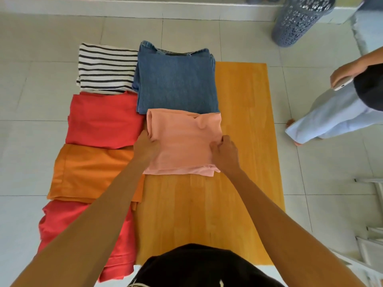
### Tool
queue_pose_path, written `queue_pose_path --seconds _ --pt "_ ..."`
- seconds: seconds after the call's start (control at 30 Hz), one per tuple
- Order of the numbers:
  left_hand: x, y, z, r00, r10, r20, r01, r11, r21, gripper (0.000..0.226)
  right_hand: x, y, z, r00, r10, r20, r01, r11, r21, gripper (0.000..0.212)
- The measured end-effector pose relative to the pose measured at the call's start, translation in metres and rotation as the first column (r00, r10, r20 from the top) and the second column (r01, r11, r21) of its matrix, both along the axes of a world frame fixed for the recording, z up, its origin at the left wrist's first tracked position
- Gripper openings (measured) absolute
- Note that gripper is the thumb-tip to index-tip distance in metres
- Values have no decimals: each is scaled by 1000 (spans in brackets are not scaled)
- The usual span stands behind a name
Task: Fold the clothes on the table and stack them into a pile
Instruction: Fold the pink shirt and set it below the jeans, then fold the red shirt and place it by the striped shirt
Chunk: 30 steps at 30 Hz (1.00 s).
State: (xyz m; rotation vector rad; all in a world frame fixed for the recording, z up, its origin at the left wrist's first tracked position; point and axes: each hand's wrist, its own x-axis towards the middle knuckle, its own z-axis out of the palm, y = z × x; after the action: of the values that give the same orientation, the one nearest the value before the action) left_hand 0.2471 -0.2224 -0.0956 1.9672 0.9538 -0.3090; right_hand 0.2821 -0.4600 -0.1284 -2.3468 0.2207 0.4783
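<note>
A folded pink garment (182, 141) lies in the middle of the yellow wooden table (244, 121). My left hand (146, 148) grips its left edge and my right hand (224, 152) grips its right edge. Behind it lies a folded pair of blue jeans (176, 81). Along the table's left side sit a folded striped top (106, 68), a red garment (103, 119), an orange garment (91, 172) and another red garment (62, 224), each partly overlapping its neighbour.
Another person (342, 108) in pale trousers stands right of the table, holding a phone. A grey perforated basket (300, 19) stands on the tiled floor at the back right. White furniture pieces are at the lower right edge.
</note>
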Motion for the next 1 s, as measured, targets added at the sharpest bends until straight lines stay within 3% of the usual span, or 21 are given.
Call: queue_pose_path --seconds 0.3,0.5,0.67,1.0 --pt "-30 -14 16 998 -19 59 16 998 57 51 -7 -15 10 995 -51 -82 56 997 56 24" --pt "-61 -10 24 996 36 77 -42 996 80 67 -20 0 36 991 -92 100 95 995 -29 39" --pt "-72 1 38 982 67 175 -82 993 83 50 -29 39 61 981 -16 194 -10 991 132 38" --pt "-81 41 54 968 49 247 -64 997 52 37 -42 114 82 967 34 253 -93 970 226 38"
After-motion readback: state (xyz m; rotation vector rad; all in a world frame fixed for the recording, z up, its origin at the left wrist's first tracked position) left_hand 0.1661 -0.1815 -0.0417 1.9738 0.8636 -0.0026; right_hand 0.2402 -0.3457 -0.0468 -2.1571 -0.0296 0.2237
